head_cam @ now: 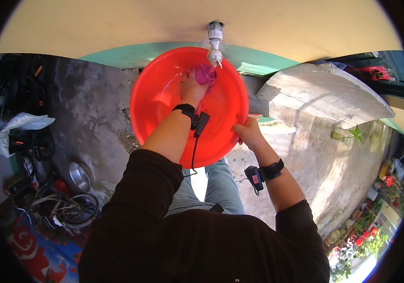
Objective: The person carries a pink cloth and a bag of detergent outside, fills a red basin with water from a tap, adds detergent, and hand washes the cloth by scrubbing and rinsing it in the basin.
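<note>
A large red plastic basin [159,123] is in front of me, below a wall-mounted water tap [215,56]. My left hand [193,87] reaches inside it and grips a bunched magenta cloth [206,75], a little below and left of the tap's outlet. My right hand [248,133] holds the basin's rim at the lower right, the thumb on the inner side and fingers partly hidden beneath. Light glints off the basin's inside. Each wrist wears a black strap with a small device.
The tap comes out of a cream and green wall [117,28]. To the right are a pale curved slab [322,92] and a glass vessel with a green plant [340,137]. A metal bowl [80,177] and a bicycle wheel [78,210] lie to the left.
</note>
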Available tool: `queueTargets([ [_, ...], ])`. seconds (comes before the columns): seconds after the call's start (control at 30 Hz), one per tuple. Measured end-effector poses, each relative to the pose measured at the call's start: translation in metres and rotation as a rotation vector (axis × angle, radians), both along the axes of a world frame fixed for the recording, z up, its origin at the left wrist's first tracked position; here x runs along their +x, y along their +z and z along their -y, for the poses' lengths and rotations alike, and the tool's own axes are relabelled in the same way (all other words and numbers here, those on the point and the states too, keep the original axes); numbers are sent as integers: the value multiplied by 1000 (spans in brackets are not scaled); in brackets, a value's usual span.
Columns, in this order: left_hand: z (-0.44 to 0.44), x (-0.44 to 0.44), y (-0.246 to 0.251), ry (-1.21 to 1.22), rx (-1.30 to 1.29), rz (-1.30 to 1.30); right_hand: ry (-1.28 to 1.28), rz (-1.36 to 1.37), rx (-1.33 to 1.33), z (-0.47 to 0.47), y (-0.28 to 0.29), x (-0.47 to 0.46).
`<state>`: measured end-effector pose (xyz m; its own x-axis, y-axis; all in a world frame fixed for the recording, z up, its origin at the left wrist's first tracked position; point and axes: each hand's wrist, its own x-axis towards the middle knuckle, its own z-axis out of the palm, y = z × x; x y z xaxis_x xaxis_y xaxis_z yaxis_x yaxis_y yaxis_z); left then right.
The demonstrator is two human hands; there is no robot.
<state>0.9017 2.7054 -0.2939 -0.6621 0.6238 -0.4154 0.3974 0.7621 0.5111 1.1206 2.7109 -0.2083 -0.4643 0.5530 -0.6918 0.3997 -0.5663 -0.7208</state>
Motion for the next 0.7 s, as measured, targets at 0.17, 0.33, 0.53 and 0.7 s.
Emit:
queueTargets([
  [0.17,18,41,19,-695,57,41,-121,8,-32,1,-1,3],
  [0.33,55,25,50,-1394,-22,18,-257,-30,-178,12,-3,16],
  [0.53,51,-45,68,-1500,-342,-12,-256,-76,-83,16,1,16],
  [0.7,37,-84,68,-1281,-443,-576,-222,28,-57,10,7,18],
])
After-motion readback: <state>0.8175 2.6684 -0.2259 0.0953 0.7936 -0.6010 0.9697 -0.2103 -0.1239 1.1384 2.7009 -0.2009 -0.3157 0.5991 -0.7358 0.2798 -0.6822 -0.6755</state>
